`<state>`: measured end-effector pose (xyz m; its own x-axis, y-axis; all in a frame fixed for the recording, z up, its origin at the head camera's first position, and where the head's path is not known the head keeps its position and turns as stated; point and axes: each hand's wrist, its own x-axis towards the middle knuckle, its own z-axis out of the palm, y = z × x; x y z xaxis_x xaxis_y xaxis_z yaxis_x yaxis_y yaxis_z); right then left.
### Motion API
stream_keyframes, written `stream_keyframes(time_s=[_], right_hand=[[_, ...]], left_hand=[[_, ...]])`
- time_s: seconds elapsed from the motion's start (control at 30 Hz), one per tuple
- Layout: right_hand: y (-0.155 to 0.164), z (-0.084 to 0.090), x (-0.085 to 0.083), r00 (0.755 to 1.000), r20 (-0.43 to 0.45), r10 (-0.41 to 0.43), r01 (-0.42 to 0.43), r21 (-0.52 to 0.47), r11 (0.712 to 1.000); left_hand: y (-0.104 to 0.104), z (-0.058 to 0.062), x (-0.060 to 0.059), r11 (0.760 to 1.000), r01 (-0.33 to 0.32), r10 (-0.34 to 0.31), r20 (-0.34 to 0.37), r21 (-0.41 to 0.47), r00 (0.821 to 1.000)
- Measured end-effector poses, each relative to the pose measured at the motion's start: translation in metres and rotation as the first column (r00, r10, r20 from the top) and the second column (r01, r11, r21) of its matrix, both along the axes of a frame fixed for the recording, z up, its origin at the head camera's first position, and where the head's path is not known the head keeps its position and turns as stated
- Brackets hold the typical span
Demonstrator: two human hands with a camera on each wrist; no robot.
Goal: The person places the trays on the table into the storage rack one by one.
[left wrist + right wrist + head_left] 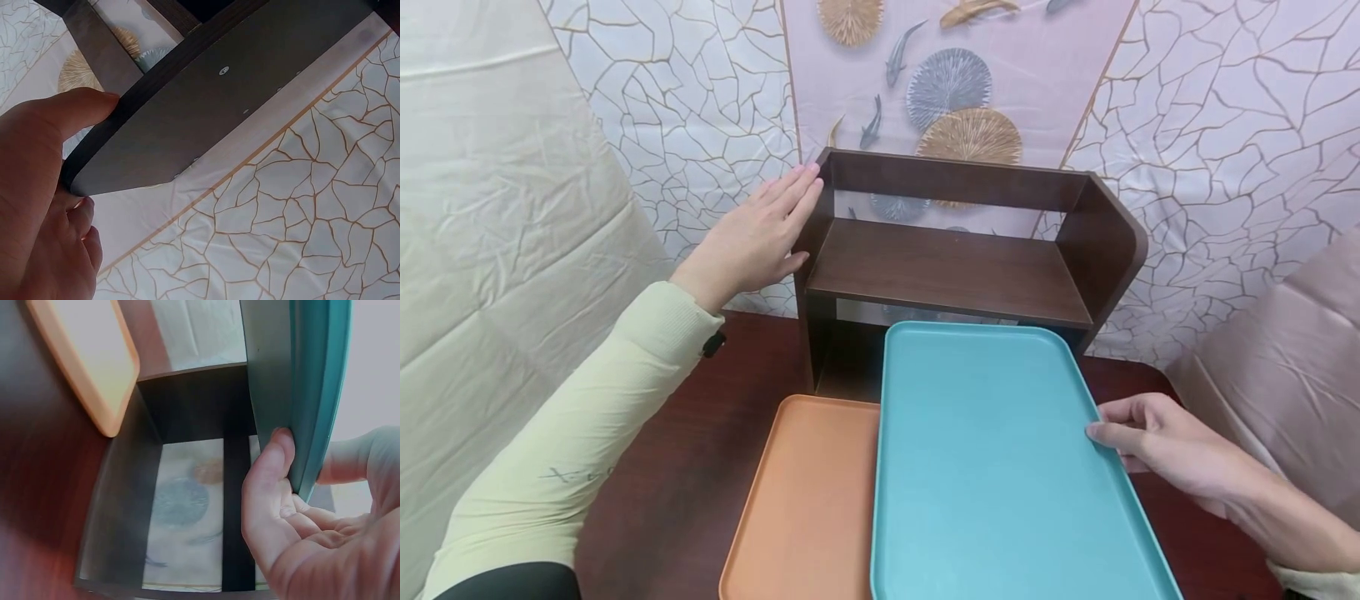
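My left hand [763, 229] rests on the left side panel [187, 106] of a dark brown two-tier shelf [947, 262]. Its fingers lie straight at the panel's top, and the thumb touches the front edge. My right hand [1180, 454] pinches the right edge of a teal rectangular tray [1000, 467], thumb on top and fingers underneath. The tray's far end overlaps the shelf's lower tier in the head view, while the right wrist view shows it raised above the table. Partly covered by it, an orange tray [805, 500] lies to its left.
The shelf stands on a dark reddish-brown table [677, 492]. Behind it hangs a patterned cloth [700, 108] with gold crackle lines. Pale cloth [490, 217] drapes on the left, and pinkish cloth [1285, 375] bulges on the right.
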<state>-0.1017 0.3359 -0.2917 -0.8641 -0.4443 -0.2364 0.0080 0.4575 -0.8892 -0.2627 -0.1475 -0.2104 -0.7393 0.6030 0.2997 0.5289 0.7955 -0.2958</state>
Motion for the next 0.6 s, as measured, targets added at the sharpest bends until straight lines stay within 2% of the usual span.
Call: stream_keyframes(time_s=[0.27, 0.6], right_hand=[[-0.006, 0.024, -0.013, 0.999, -0.011, -0.045, 0.046, 0.04, 0.998], [-0.028, 0.047, -0.041, 0.991, -0.024, -0.135, 0.137, 0.105, 0.985]], left_hand=[[-0.002, 0.0, 0.0, 1.0, 0.01, -0.01, 0.008, 0.014, 1.0], [-0.001, -0.001, -0.001, 1.0, 0.003, -0.003, 0.003, 0.014, 1.0]])
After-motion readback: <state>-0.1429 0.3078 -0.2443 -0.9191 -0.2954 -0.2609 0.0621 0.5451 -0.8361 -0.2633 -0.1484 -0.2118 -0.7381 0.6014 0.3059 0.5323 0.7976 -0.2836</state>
